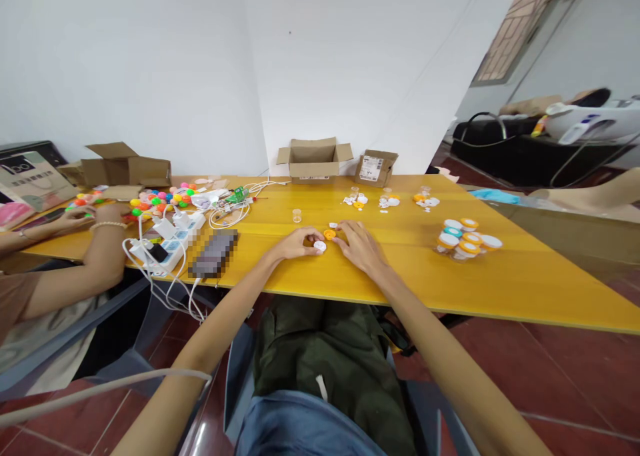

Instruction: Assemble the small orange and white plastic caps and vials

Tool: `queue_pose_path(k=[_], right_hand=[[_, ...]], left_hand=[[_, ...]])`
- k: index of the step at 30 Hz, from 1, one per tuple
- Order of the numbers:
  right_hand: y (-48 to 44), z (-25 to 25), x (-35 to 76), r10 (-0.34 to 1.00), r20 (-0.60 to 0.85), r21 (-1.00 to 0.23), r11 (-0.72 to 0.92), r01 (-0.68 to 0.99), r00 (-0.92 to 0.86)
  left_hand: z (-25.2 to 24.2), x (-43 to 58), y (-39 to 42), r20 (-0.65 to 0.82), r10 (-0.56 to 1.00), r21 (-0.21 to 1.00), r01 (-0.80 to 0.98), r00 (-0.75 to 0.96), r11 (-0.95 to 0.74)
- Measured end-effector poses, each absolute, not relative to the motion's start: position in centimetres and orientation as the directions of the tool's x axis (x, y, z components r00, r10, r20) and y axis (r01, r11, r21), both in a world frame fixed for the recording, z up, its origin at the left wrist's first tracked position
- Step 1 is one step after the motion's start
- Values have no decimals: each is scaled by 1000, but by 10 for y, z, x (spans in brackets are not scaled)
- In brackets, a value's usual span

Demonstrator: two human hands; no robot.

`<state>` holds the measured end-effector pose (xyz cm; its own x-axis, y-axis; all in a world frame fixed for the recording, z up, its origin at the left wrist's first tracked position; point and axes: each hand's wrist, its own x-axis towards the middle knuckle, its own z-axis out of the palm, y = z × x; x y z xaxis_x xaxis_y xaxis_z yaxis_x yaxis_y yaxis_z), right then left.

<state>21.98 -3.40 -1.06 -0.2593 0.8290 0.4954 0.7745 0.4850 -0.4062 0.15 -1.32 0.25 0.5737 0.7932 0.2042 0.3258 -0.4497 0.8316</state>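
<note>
– Holding noted?
– White round plastic cap (320,247) is gripped by left hand (299,243); orange plastic disc (329,234) beside right hand (361,247), grip unclear.
– Progress?
– Lidded clear plastic jars (469,248) are grouped rightward; white-and-orange plastic parts (393,202) are left loose.

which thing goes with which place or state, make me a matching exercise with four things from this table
1. white disc
2. capped jars
3. power strip
4. small clear cup

A. clustered toward the right side
B. loaded with plugs
C. standing alone beyond the left hand
D. at the left hand's fingertips

Pairs: 1-D, 2-A, 3-B, 4-C
</note>
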Motion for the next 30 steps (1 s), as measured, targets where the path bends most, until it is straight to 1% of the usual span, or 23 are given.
queue_pose_path(k=[5,7,10,13,16,19,25,30], right_hand=[[-35,-4,215,821,463,-426,537,728,-335],[-34,-3,213,828,443,-467,541,700,-344],[-31,-3,211,861,421,-609,501,616,-284],[-28,-4,211,886,390,-751,464,470,-253],[-28,-6,210,889,364,-833,445,330,-278],[-30,-4,206,888,356,-854,435,284,-290],[-34,0,200,885,367,-835,449,317,-286],[-34,-3,199,878,379,-834,461,301,-293]], left_hand=[[0,1,-13,202,800,846,311,565,-433],[0,1,-13,203,802,851,305,561,-428],[0,2,-14,207,810,853,305,549,-425],[1,3,-15,210,812,852,305,544,-425],[1,3,-16,212,811,858,294,546,-422],[1,3,-17,216,818,867,280,533,-412],[1,3,-19,203,829,883,268,521,-384],[2,4,-19,211,821,898,227,531,-377]])
